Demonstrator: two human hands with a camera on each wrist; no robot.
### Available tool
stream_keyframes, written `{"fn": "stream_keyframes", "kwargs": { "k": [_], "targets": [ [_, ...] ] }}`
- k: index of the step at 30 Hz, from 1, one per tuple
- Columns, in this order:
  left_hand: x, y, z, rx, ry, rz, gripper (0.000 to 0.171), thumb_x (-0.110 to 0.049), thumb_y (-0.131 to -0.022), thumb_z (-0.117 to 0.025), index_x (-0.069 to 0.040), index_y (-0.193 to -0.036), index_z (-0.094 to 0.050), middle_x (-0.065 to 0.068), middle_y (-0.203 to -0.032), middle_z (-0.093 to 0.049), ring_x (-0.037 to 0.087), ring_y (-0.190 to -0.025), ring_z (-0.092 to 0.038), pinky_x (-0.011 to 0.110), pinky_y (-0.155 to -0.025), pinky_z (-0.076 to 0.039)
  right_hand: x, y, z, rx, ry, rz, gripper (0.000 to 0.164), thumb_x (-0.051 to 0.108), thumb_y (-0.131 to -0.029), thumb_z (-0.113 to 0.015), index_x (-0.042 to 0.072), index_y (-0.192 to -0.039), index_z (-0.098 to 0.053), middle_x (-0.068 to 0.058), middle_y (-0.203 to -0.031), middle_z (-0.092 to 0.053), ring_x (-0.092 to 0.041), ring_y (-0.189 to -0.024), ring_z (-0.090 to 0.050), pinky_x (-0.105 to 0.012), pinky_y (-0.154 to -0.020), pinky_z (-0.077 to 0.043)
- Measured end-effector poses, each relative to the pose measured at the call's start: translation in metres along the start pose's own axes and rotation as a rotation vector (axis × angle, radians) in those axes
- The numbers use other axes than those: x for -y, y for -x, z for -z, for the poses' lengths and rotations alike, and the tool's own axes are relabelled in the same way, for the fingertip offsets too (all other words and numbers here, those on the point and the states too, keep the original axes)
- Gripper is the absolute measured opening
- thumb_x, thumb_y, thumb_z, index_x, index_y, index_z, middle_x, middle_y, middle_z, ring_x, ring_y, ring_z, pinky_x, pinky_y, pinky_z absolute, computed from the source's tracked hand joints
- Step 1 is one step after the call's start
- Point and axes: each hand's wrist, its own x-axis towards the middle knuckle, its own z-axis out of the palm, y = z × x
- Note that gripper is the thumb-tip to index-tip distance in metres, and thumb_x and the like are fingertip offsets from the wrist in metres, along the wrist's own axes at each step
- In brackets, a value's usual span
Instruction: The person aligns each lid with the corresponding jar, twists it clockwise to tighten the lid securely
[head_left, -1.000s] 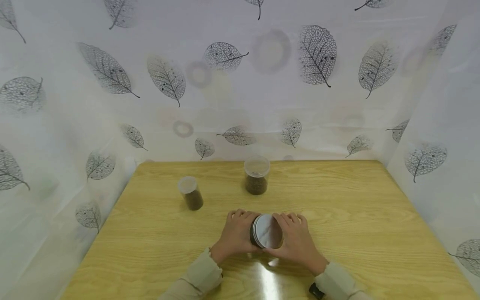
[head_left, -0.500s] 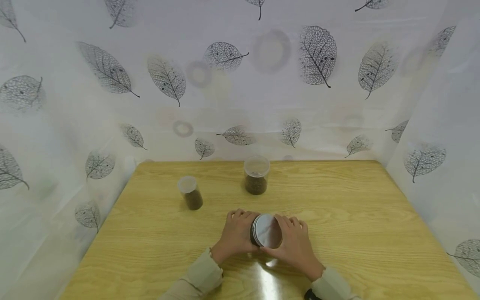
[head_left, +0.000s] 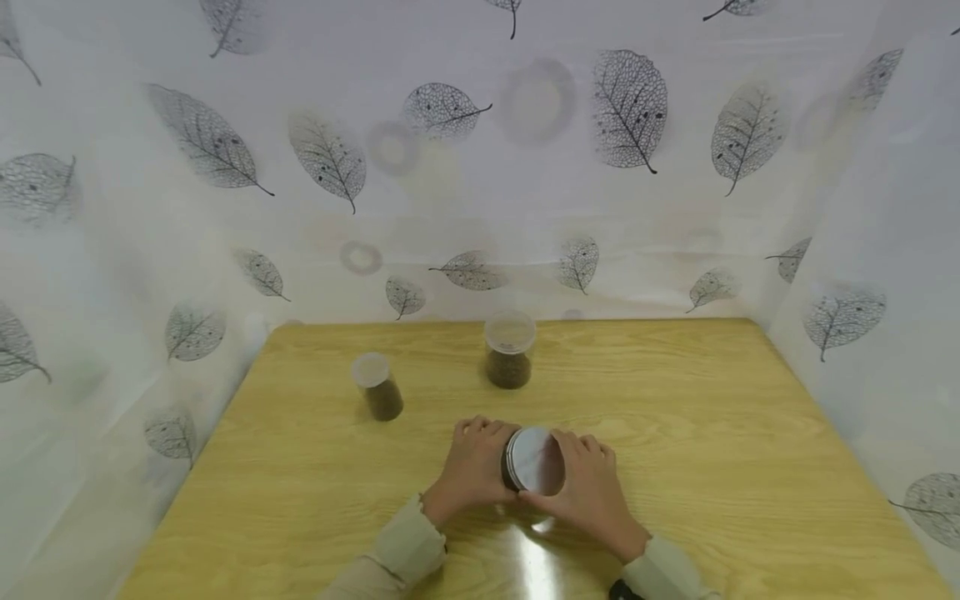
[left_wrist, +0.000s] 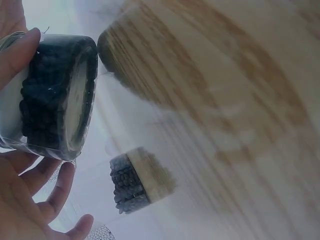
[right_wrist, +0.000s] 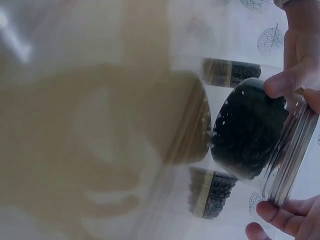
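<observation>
Both my hands are on a clear jar (left_wrist: 45, 95) with a silver lid (head_left: 538, 462), near the front middle of the table. Dark bean-like pieces fill the jar, best seen in the right wrist view through the jar wall (right_wrist: 247, 132). It leans to the right in the head view, its base at or just over the tabletop. My left hand (head_left: 472, 467) grips the body from the left. From the right, my right hand (head_left: 588, 479) holds the lid, its thumb along the near rim. The palms are hidden.
Behind my hands a wide lidded jar (head_left: 509, 358) stands near the back edge of the wooden table (head_left: 712, 417). Farther left is a slim lidded jar (head_left: 379, 390). Both have dark contents. A leaf-patterned white curtain (head_left: 487, 192) surrounds the back and sides.
Over the past second my right hand has turned slightly around the lid, its wrist shifting left and nearer. The left hand and jar stay almost in place. The head view drifts slightly.
</observation>
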Motion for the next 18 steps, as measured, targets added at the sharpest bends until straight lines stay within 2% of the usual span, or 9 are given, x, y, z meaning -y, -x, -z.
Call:
{"fn": "stream_keyframes", "kwargs": {
  "k": [2,4,9,12,15,18],
  "targets": [
    [0.0,-0.001,0.0,-0.002,0.006,-0.006,0.084,-0.06,-0.049,-0.082,-0.022,-0.119,-0.058,-0.007,-0.11,-0.065,0.014,-0.099,-0.054,0.041,-0.091,-0.042,-0.002,-0.001,0.003,0.007,0.019,0.034,0.095,0.069,-0.055,-0.074,0.009,-0.125,-0.052,-0.005,-0.111,-0.062,-0.023,-0.097,-0.052,-0.05,-0.089,-0.038],
    [0.0,-0.001,0.0,0.003,0.014,-0.006,0.086,-0.061,-0.048,-0.082,-0.022,-0.12,-0.057,-0.007,-0.111,-0.064,0.014,-0.1,-0.054,0.042,-0.092,-0.041,-0.006,-0.004,0.007,0.008,0.061,0.107,0.099,0.072,-0.054,-0.073,0.007,-0.126,-0.051,-0.005,-0.111,-0.062,-0.024,-0.097,-0.052,-0.05,-0.09,-0.038],
    [0.001,0.0,-0.001,0.038,0.036,0.011,0.091,-0.063,-0.046,-0.083,-0.023,-0.123,-0.054,-0.007,-0.116,-0.062,0.015,-0.104,-0.053,0.043,-0.096,-0.039,-0.02,-0.019,0.016,-0.004,0.223,0.383,0.113,0.078,-0.049,-0.071,0.008,-0.134,-0.045,-0.004,-0.11,-0.061,-0.024,-0.1,-0.052,-0.055,-0.093,-0.039],
    [0.001,0.0,0.001,0.056,0.036,0.017,0.092,-0.062,-0.046,-0.084,-0.024,-0.124,-0.053,-0.007,-0.118,-0.061,0.016,-0.106,-0.052,0.044,-0.098,-0.039,-0.027,-0.03,0.021,-0.004,0.282,0.529,0.116,0.079,-0.047,-0.07,0.009,-0.136,-0.043,-0.002,-0.108,-0.061,-0.022,-0.101,-0.052,-0.057,-0.095,-0.037],
    [0.0,-0.001,0.003,0.066,0.024,0.01,0.091,-0.061,-0.047,-0.084,-0.024,-0.124,-0.053,-0.006,-0.119,-0.061,0.017,-0.107,-0.052,0.045,-0.098,-0.039,-0.029,-0.037,0.024,0.01,0.291,0.618,0.113,0.077,-0.048,-0.071,0.009,-0.135,-0.046,-0.001,-0.106,-0.061,-0.021,-0.1,-0.051,-0.059,-0.097,-0.035],
    [-0.001,0.0,0.005,0.067,0.009,0.001,0.09,-0.062,-0.048,-0.083,-0.023,-0.123,-0.053,-0.006,-0.117,-0.062,0.018,-0.106,-0.053,0.045,-0.097,-0.039,-0.03,-0.041,0.025,0.03,0.28,0.658,0.106,0.075,-0.05,-0.071,0.01,-0.131,-0.05,0.0,-0.106,-0.061,-0.02,-0.1,-0.05,-0.06,-0.097,-0.035]
  ]
}}
